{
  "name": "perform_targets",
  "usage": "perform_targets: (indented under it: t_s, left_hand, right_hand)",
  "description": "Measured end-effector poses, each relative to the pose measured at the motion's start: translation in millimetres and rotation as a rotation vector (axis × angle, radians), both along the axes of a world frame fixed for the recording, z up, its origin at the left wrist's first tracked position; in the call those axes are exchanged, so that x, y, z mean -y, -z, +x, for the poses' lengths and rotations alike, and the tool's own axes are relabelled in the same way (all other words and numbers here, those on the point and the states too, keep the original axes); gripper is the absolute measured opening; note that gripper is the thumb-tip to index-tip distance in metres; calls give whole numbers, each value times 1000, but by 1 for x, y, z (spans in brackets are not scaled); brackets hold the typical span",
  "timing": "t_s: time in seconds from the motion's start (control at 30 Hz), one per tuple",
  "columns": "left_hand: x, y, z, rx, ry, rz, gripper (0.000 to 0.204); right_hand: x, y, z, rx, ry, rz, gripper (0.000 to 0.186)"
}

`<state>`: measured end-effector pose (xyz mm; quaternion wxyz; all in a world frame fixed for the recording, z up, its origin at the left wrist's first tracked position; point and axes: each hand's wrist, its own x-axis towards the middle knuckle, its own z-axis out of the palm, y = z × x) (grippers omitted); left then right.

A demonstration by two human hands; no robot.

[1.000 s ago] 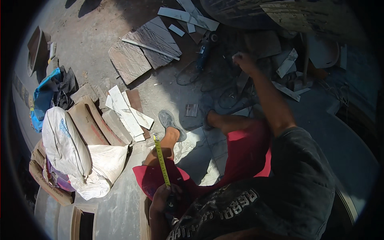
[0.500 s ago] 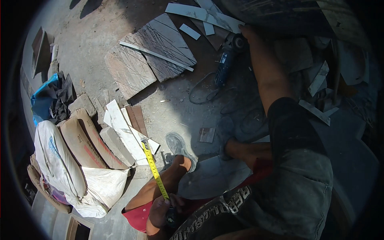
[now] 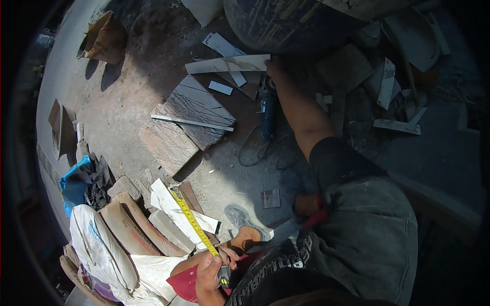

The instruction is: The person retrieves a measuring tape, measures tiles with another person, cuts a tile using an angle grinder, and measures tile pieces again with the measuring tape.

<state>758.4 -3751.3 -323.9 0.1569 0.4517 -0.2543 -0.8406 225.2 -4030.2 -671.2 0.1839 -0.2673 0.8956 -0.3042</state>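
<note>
My left hand (image 3: 208, 271) is closed round a tape measure (image 3: 224, 278) in front of my body. Its yellow blade (image 3: 195, 223) is drawn out away from me, over white marbled tile offcuts (image 3: 173, 201) on the ground. Farther off, my right arm reaches out, and my right hand (image 3: 274, 69) grips the right end of a long white tile strip (image 3: 229, 64). That strip lies across other narrow offcuts (image 3: 224, 46). Just below my right hand rests a blue angle grinder (image 3: 267, 109) with its cable; its head is partly hidden by my forearm.
Scored stone slabs (image 3: 178, 122) with a thin strip (image 3: 191, 122) on them lie mid-ground. Brown sacks (image 3: 122, 224) and a white sack (image 3: 99, 250) stand at left. A large dark rounded container (image 3: 286, 25) looms at the top. Broken tiles (image 3: 386, 84) are heaped at right.
My view has shifted, so the ground objects appear lower. The tile strip's right end, with my right hand, has shifted slightly away from the grinder. The tape blade has swung over the tile offcuts.
</note>
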Motion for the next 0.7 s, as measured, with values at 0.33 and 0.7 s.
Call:
perform_targets:
  t_s: [0.33,0.7]
  left_hand:
    - [40,31,-3,-155,137,-464,31]
    - [85,40,-46,-471,238,-387,30]
  right_hand:
    - [-44,-192,135,68,-207,-398,20]
    - [-171,-432,166,-60,-571,-401,29]
